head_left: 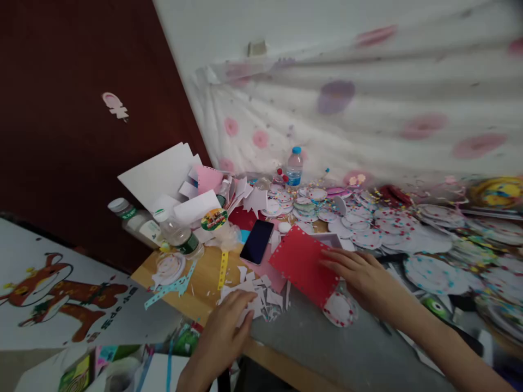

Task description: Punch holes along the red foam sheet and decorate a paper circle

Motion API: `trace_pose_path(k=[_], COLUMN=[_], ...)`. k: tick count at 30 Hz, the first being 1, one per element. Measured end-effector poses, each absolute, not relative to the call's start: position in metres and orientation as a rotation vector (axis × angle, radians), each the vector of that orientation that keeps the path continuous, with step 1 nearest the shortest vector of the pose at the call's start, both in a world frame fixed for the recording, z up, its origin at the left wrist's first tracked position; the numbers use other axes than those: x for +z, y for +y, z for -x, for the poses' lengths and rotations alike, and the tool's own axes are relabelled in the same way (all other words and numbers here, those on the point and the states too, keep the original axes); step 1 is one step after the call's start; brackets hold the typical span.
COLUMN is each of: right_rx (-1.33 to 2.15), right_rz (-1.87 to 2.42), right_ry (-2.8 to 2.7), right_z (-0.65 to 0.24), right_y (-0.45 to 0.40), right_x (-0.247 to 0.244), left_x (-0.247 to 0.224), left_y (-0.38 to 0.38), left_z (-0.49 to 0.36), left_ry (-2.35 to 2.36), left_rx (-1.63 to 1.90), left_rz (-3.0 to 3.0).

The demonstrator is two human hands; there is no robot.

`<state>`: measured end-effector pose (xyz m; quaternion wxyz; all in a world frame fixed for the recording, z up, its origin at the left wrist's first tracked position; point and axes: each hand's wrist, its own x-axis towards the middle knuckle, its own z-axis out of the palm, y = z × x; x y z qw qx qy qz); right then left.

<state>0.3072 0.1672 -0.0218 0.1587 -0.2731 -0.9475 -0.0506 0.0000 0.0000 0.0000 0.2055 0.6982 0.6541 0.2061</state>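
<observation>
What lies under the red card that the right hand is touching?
The red card rests partly on pink paper and a round dotted cutout. The right hand presses its edge. Whatever lies beneath its middle is covered.

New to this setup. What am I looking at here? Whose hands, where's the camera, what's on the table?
There is no machine: a person works with two bare hands, and the single picture comes from a camera worn on their head, looking forward and down.

The left hand rests flat on a heap of white paper scraps. The right hand presses its fingers on a red card with dotted edges; neither hand grips anything.

On the wooden table lie a dark phone, a yellow strip and two bottles on their sides. Further back a water bottle with a blue cap stands upright among many round spotted paper discs. A spotted cloth hangs behind.
</observation>
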Motion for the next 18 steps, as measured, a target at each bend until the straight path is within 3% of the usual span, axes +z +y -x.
trace_pose_path(k=[5, 9, 13, 15, 18], right_rx=[-0.086, -0.033, 0.132, 0.174, 0.144], right_rz=[0.748, 0.662, 0.523, 0.637, 0.869], right_ry=[-2.701, -2.603, -2.599, -2.564, -2.56], right_z=[-0.306, -0.3, -0.306, -0.316, -0.33], right_y=[0.168, 0.147, 0.124, 0.125, 0.143], right_x=[-0.026, 0.0, 0.02, 0.016, -0.005], left_x=[-0.012, -0.004, 0.014, 0.017, 0.01], left_y=[0.023, 0.035, 0.035, 0.027, 0.005], left_z=[-0.021, -0.041, -0.045, -0.041, -0.034], left_ry=[1.784, 1.828, 1.515, 1.498, 1.837], left_rx=[0.735, 0.927, 0.934, 1.037, 1.321], left_rz=[-2.093, -2.303, -2.462, -2.329, -1.848])
